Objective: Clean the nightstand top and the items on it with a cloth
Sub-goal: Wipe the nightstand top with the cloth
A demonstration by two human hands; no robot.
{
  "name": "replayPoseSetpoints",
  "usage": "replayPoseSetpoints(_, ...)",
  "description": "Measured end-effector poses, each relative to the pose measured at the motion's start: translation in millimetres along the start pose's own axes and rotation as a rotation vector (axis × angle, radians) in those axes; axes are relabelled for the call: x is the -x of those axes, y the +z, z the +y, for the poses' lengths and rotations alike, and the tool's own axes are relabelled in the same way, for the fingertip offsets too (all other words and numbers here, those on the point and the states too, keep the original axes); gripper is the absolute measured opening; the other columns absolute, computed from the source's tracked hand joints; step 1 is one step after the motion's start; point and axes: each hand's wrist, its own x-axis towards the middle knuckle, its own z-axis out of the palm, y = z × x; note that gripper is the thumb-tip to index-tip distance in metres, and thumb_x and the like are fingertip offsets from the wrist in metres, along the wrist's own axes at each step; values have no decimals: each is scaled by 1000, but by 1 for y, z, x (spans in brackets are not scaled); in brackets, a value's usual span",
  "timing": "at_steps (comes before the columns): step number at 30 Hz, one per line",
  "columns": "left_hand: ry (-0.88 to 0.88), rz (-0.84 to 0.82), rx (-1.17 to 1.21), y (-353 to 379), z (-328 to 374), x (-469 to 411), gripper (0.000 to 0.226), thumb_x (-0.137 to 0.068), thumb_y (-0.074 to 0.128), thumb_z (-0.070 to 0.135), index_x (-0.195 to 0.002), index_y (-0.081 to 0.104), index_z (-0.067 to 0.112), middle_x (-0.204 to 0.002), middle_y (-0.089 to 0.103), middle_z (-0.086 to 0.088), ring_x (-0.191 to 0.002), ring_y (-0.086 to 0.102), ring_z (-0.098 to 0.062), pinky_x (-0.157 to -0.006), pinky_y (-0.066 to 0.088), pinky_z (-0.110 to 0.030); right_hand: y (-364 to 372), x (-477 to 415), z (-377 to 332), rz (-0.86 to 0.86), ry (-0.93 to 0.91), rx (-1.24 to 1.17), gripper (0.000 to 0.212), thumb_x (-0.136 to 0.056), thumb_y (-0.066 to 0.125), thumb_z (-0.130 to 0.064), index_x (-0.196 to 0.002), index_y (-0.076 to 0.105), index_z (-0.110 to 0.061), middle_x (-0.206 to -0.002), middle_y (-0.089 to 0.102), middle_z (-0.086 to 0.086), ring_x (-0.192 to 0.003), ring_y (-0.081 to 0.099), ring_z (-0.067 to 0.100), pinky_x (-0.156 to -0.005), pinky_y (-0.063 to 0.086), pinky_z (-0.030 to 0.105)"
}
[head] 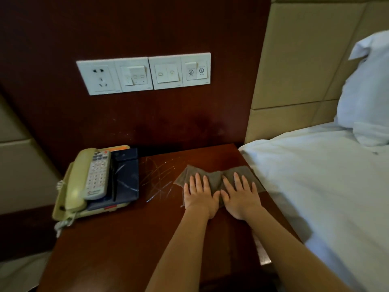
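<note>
both flat hands, left hand [200,193] and right hand [240,194], press on brown cloth [216,178], covering its middle.

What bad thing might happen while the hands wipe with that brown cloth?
1. The remote just lies on top of the telephone; a wipe leftward might knock it off.
2. The cloth, under the left hand and right hand, reaches the nightstand edge beside the white sheet and might smudge it.
3. The white streaks could smear instead of lifting.
</note>
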Motion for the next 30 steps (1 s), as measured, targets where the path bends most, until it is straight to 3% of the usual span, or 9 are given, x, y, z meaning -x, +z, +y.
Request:
replayPoseSetpoints(7,-69,-72,-38,21,-5,89,71,-97,6,56,-148,-21,14,-153,-30,-13,-142,-24,-32,-117,-9,-48,9,88,-21,-101,64,26,60,-99,10,-52,-151,-14,-30,-159,-19,11,-146,-14,34,-117,0,53)
replayPoseSetpoints(12,-72,-108,-64,22,-10,95,72,-96,5,58,-147,-23,15,-152,-32,-12,-142,-25,-31,-117,-9,-47,15,95,-28,-61,81,44,62,-99,8,-52,-150,-16,-28,-158,-20,13,-145,-15,36,-117,-1,54)
replayPoseSetpoints(30,-200,6,29,-35,-51,-107,74,-95,6,60,-149,-17,15,-156,-23,-14,-144,-20,-32,-116,-9,-48,-38,-114,-53,-46,28,29,60,-99,8,-51,-151,-12,-28,-159,-18,11,-146,-15,33,-116,-5,53)
